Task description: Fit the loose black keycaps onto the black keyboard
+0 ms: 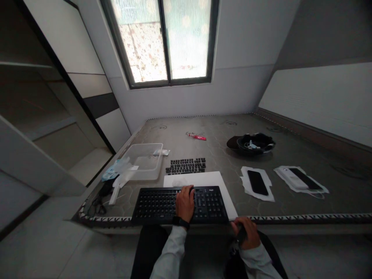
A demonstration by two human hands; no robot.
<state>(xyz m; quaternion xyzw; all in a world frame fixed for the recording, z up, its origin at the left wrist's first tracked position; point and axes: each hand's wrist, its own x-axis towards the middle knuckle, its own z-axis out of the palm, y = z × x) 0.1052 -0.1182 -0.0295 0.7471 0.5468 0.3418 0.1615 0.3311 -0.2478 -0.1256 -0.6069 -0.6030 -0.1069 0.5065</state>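
A black full-size keyboard [209, 203] lies along the near edge of the fabric-covered surface, partly over a white sheet or board [207, 178]. My left hand [185, 203] is over the middle of the keyboard, fingers bent and close together at its upper rows. A small dark bit shows by the fingertips, too small to name. My right hand [250, 232] is at the surface's edge, off the keyboard's right corner, closed round a dark handled object [241, 234] whose kind I cannot make out. Behind the keyboard, loose black keycaps [187, 166] lie in rows.
At left stands a clear plastic box [145, 178] with plastic wrappers [120, 170] beside it. A red packet [199, 137] lies farther back. To the right are a dark cap [255, 143], a black phone [257, 182] on white paper, and another phone [305, 179] with a white device.
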